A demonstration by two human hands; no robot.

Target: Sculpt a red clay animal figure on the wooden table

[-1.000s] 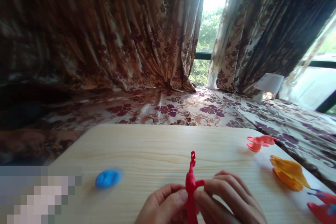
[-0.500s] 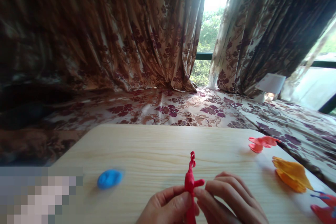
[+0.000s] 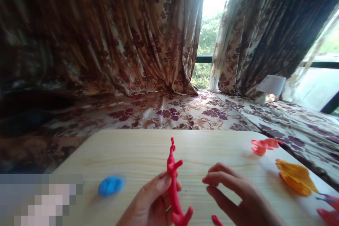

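My left hand (image 3: 155, 196) pinches a long red clay figure (image 3: 173, 187) between thumb and fingers, holding it upright over the table. The figure has a thin knobbly tip at the top, a short limb jutting right near the upper part and another near the bottom edge. To its right hovers my right hand (image 3: 233, 187), apart from the figure, thumb and fingers spread with nothing between them. Under that hand a small red clay piece (image 3: 216, 220) lies on the table, partly cut off by the frame.
On the pale wooden table (image 3: 137, 148), a blue clay lump (image 3: 110, 186) lies left. Along the right edge stand a coral clay shape (image 3: 265, 146), an orange clay shape (image 3: 296, 177) and a red-and-blue piece (image 3: 329, 204). A white lamp (image 3: 271, 85) stands beyond, by patterned curtains (image 3: 137, 42).
My left hand has moved left and raised the red figure, showing more of its lower part. My right hand has come away from it and opened. The small red piece now shows.
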